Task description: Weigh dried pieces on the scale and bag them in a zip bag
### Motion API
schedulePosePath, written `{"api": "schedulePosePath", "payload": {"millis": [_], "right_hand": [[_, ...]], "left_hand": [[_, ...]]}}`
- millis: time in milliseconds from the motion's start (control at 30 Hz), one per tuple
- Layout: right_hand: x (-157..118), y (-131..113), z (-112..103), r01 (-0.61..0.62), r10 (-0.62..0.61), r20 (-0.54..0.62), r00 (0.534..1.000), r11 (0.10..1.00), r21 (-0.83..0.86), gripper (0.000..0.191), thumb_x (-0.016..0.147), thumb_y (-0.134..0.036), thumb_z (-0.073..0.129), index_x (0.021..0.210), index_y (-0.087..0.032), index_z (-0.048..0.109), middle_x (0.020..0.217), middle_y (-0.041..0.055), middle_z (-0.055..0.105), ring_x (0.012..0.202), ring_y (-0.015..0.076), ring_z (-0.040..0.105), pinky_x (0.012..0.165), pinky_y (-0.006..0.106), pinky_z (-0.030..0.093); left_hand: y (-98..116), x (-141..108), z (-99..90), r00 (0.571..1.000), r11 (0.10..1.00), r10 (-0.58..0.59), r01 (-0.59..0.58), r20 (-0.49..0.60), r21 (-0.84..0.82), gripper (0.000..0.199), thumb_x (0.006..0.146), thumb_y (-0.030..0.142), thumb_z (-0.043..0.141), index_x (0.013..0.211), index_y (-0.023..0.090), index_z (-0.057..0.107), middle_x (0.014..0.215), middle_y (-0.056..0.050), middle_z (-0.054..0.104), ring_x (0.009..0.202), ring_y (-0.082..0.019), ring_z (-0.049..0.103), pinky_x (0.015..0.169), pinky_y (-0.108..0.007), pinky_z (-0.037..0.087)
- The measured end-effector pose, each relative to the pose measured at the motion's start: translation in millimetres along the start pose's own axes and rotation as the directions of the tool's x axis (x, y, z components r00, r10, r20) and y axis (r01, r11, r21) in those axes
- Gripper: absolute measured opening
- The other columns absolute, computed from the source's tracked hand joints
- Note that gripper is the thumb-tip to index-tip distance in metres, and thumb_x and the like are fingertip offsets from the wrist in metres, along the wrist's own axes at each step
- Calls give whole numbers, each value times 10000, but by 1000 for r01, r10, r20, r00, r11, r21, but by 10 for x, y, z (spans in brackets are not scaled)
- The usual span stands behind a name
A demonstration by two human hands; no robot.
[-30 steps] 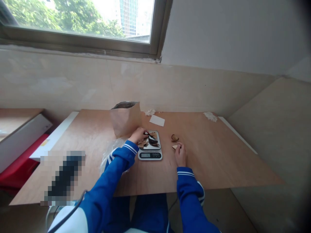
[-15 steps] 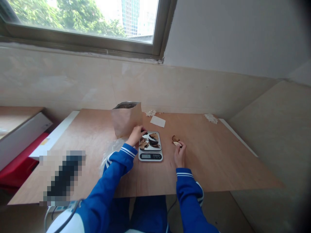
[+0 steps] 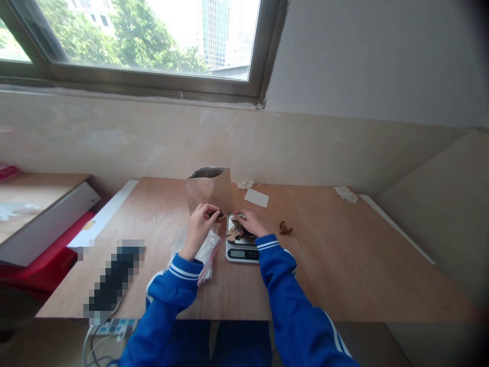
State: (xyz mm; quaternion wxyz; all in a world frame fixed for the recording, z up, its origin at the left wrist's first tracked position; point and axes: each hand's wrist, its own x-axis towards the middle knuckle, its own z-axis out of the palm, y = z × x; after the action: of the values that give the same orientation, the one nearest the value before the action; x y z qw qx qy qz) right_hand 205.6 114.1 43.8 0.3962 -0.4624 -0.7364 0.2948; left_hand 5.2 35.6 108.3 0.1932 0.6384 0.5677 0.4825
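Note:
A digital kitchen scale lies on the table with several curled, dark-and-tan dried mushroom pieces on its plate. Just left of the scale, my left hand pinches a dark dried mushroom piece between thumb and fingers. My right hand reaches over the plate from the right, its fingers curled down on a mushroom piece; part of the pile is hidden under it. One brown dried piece lies alone on the table right of the scale. Behind my left hand stands an open brown paper pouch.
Clear plastic zip bags lie left of the scale. A white card and crumpled whitish scraps are behind it. A blurred dark object rests at the table's left, near a power strip with cables. A wall closes the far side.
My left hand has lifted off the scale leftward, holding a dried piece. My right hand has moved left from the table onto the scale plate. The view has shifted slightly.

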Motion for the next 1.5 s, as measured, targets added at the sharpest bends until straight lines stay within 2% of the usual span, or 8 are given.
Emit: {"api": "schedulePosePath", "payload": {"millis": [167,367,567,700,833,933,1100,1500], "right_hand": [[-267,-248,-168,-89,114,-64,991,949,303,418,909,-565,446,1036,-231,663,1100,68,671,1024,218,605,907,389,479],[-554,-736,-208,-259,169,201,965,740,621,431,861,-582,539,1129,-248,591,933,24,657,728,159,639,587,285,519],[-719,-510,-191,-223,289,20,957,691,687,381,795,-512,658,1017,-206,612,830,13,632,620,123,563,517,247,459],[-933,-2,-277,-215,379,-241,893,832,512,436,812,-544,596,1078,-199,589,891,57,646,642,159,561,539,288,462],[-1253,512,-421,-231,223,-574,788,971,60,416,905,-465,443,1172,-176,576,1188,146,600,992,244,577,808,389,478],[-1425,741,-457,-278,108,-589,801,938,-207,426,944,-365,336,1225,-161,582,1135,162,610,1063,276,539,927,458,409],[-1448,819,-375,-333,71,-514,855,835,-439,451,949,-286,285,1286,-185,567,1125,154,587,1043,280,507,916,460,384],[-1426,835,-354,-379,103,-523,846,805,-456,463,954,-300,297,1316,-188,562,1149,153,573,1066,287,486,927,452,373]], "left_hand": [[40,-39,85,998,1000,3,-2,59,-21,134,855,309,609,846,183,655,856,-34,641,725,-141,577,665,-262,463],[269,-146,447,994,990,4,12,112,-139,140,842,302,637,902,176,627,866,-41,653,750,-143,605,683,-254,490],[351,-338,509,945,942,90,22,316,-336,272,861,259,608,1121,193,564,1063,-69,651,856,-150,653,735,-263,531],[237,-530,369,961,973,57,7,271,-230,188,916,300,520,1046,186,594,1065,-78,631,859,-153,634,751,-282,521],[-27,-748,221,987,995,-48,61,155,-77,204,949,294,424,977,197,601,1012,-66,624,894,-175,613,795,-321,503],[-337,-902,209,992,996,-69,62,102,71,184,932,261,424,994,203,588,1022,-74,605,975,-214,587,891,-390,476],[-743,-1079,315,983,930,-160,118,94,348,255,907,293,455,1101,167,560,1125,-124,561,1062,-292,535,947,-485,428],[-742,-1099,319,966,891,-201,110,165,440,366,918,374,429,1206,170,524,1258,-128,516,1146,-309,477,974,-484,387]]}}
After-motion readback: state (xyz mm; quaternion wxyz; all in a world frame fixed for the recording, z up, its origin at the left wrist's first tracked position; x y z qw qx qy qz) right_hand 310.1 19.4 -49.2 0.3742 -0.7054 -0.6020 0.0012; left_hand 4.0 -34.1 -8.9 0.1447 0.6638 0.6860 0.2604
